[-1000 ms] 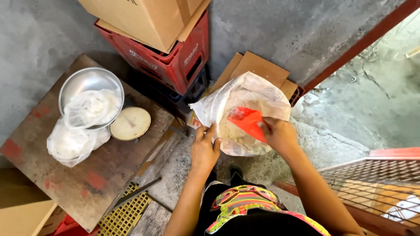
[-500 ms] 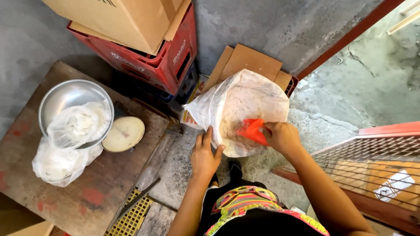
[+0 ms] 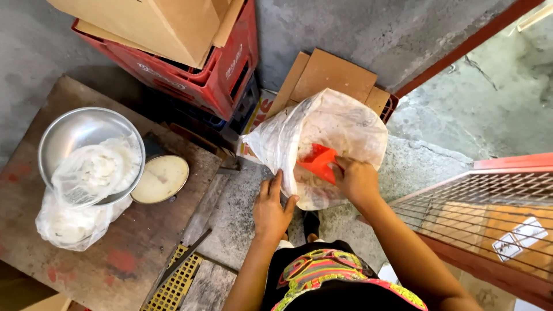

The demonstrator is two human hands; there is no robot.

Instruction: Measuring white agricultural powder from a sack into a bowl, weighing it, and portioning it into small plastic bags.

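Head view, looking straight down. Large translucent plastic sack stands open on the concrete floor, just far of the person's feet, its mouth gaping toward the camera. Left hand lies on the sack's near-left rim, fingers spread and nearly flat, pressing or pinching the plastic edge; whether it truly grips cannot be told. Right hand is inside the mouth, curled closed around the handle end of an orange scoop. The scoop's long axis runs from the right hand out to the left and slightly far, blade end pointing into the sack's pale contents, which sit low on the near side of the sack. So the contents lie just left of the right hand and directly right of the left hand; the right hand is the nearer, already within the bag. Well to the left, on a worn wooden board, a metal bowl holds a small clear bag of white material; a knotted bag touches its near side, a round cream lid just right. Red crates with cardboard stand far; a wire mesh rack right.
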